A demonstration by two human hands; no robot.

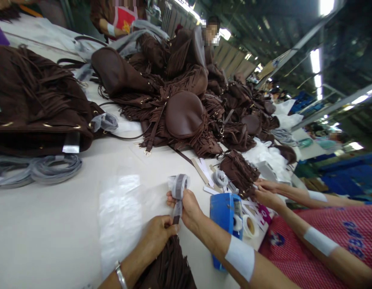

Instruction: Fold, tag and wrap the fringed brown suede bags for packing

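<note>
My right hand (189,206) is closed on a small roll of brown strap (180,185) wrapped in clear plastic. The wrapped strap runs down from the roll to my left hand (158,237), whose thumb and fingers pinch its lower part. Just below my left hand lies a dark brown fringed bag (170,267), cut off by the bottom of the view. A clear plastic sheet or bag (119,216) lies flat on the pale table (53,233), left of my hands.
Brown fringed bags (186,114) are heaped across the back, with another bag (38,104) at the left. Plastic-wrapped coils (56,168) lie below that one. A blue tape dispenser (223,216) stands right of my hands. Beside it, a co-worker's hands (267,192) touch a small fringed bag (238,170).
</note>
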